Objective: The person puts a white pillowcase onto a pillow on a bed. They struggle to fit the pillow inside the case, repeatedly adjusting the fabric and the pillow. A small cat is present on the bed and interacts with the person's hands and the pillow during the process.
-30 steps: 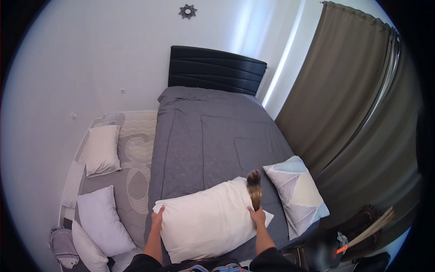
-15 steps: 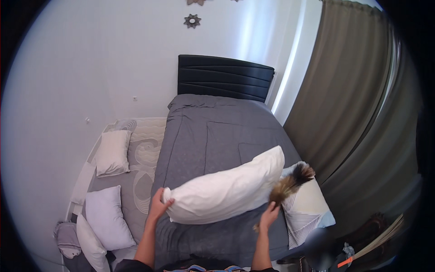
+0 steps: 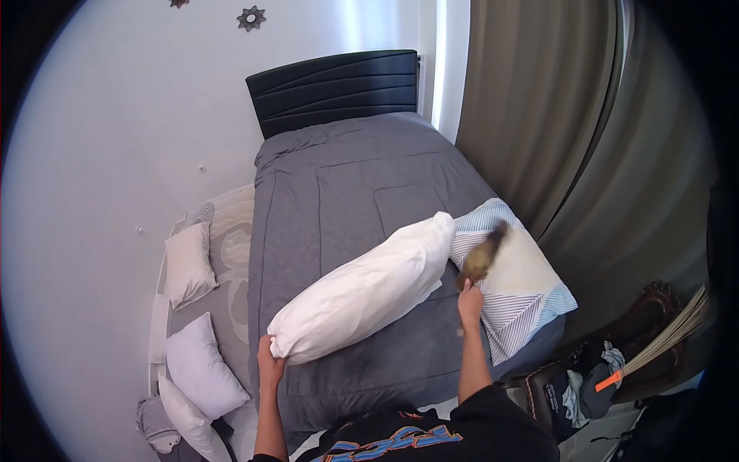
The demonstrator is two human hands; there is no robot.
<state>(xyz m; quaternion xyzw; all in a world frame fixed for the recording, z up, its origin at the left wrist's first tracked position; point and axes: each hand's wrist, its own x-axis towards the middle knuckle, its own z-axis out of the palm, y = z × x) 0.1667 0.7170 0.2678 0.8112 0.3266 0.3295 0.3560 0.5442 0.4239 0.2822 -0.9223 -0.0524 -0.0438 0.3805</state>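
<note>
A long white bolster [image 3: 362, 294] slants over the grey bedspread, its near left end gripped in my closed left hand [image 3: 271, 360]. My right hand [image 3: 470, 302] is wrapped round the handle of a brown feather duster [image 3: 483, 256], whose feathers are blurred by motion. The duster is over the left part of a patterned pillow [image 3: 530, 271] with striped triangles in white, cream and blue. Beside that pillow lies the far end of the bolster. Whether the feathers touch the pillow I cannot tell.
The bed has a grey bedspread [image 3: 296, 208] and a black headboard [image 3: 339, 88]. On its left is a low mattress [image 3: 235, 296] with several white pillows [image 3: 204, 366]. Brown curtains [image 3: 531, 100] hang at right, above a carved chair [image 3: 654, 327] holding clothes and a stick broom [image 3: 666, 339].
My right hand and the duster have moved up and away from me over the patterned pillow. The bolster tilts more steeply, its left end lower. The whole view has shifted.
</note>
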